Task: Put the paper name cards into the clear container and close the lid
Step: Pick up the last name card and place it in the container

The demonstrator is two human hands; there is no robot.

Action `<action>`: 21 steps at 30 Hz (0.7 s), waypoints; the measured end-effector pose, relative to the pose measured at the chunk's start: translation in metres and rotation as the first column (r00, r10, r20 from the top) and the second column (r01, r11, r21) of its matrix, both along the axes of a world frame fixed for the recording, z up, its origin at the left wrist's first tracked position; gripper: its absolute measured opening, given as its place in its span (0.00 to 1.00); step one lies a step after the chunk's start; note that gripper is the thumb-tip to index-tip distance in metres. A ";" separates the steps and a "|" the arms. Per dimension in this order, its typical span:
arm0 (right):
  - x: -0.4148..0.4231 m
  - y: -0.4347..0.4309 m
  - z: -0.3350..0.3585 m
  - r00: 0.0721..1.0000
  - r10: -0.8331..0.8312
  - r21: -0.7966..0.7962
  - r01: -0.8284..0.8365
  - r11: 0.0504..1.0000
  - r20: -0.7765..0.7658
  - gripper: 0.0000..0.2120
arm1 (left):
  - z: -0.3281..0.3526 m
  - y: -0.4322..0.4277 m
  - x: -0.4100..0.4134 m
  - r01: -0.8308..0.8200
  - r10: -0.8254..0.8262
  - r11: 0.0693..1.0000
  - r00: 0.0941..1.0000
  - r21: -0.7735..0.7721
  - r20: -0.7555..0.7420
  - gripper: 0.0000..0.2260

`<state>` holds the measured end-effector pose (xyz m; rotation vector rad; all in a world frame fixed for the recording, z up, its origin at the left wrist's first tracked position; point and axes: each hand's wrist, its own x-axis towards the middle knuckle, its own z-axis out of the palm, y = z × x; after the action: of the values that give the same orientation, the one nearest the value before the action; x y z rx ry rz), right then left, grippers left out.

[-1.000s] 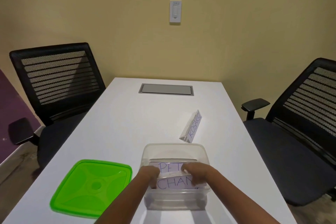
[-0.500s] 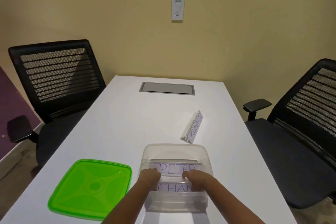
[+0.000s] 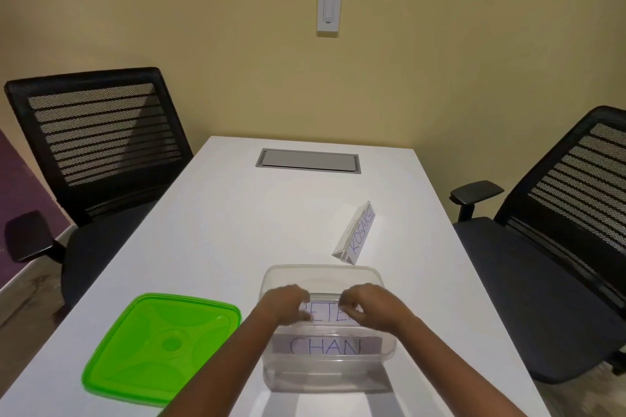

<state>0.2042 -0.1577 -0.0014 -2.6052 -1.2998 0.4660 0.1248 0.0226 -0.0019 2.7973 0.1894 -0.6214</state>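
The step in hand is the loading of the cards. Both hands are inside the clear container [image 3: 327, 325], which stands on the white table [image 3: 237, 230] just in front of the person. The left hand [image 3: 286, 305] and the right hand [image 3: 367, 306] are at the two ends of the card marked "PETER" [image 3: 327, 314], and they seem to set it upright in the middle of the container. The fingers of each hand are curled and close together at the card's top edge; I judge that they pinch it, but the true contact is partly hidden by the knuckles. A second card marked "CHAN" [image 3: 327, 345] is already in the container, against the near wall.

One card is not yet inside: the folded card marked "KOSAKSI" [image 3: 355, 235] stands on the table just beyond the far right corner of the container, not touching it. The green lid [image 3: 162, 347] lies flat on the table to the left of the container, apart from it.

So the task is about half done (two cards in, one out, lid off). The next move, as I judge it, asks the hands to let go of the card without tipping it, then one hand, probably the right, reaches forward for the last card. This card is light and folded, so a soft pinch is enough.
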 end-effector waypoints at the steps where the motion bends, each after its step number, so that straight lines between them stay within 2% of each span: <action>1: 0.004 0.000 0.006 0.999 -0.018 0.058 0.015 0.998 0.042 0.13 | 0.007 0.000 0.005 -0.012 0.015 0.999 0.998 -0.036 0.060 0.20; 5: 0.022 0.004 0.018 0.978 -0.159 0.247 0.122 0.961 0.135 0.11 | 0.021 -0.002 0.027 -0.052 0.073 0.995 0.959 -0.085 0.274 0.16; 9: 0.045 0.014 0.017 0.949 -0.302 0.320 0.259 0.911 0.091 0.12 | 0.016 -0.008 0.049 -0.127 0.150 0.988 0.928 -0.090 0.340 0.18; 16: 0.091 0.027 0.000 0.891 -0.436 0.251 0.455 0.854 -0.131 0.14 | -0.004 -0.007 0.089 -0.262 0.295 0.951 0.928 -0.166 0.227 0.19; 21: 0.119 0.035 -0.015 0.875 -0.443 0.038 0.458 0.888 -0.194 0.21 | -0.019 0.001 0.121 -0.345 0.383 0.896 0.919 -0.280 0.095 0.20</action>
<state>0.3235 -0.1225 -0.0163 -2.6051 -0.6060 0.5326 0.2460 0.0233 -0.0208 2.4492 0.5479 -0.3185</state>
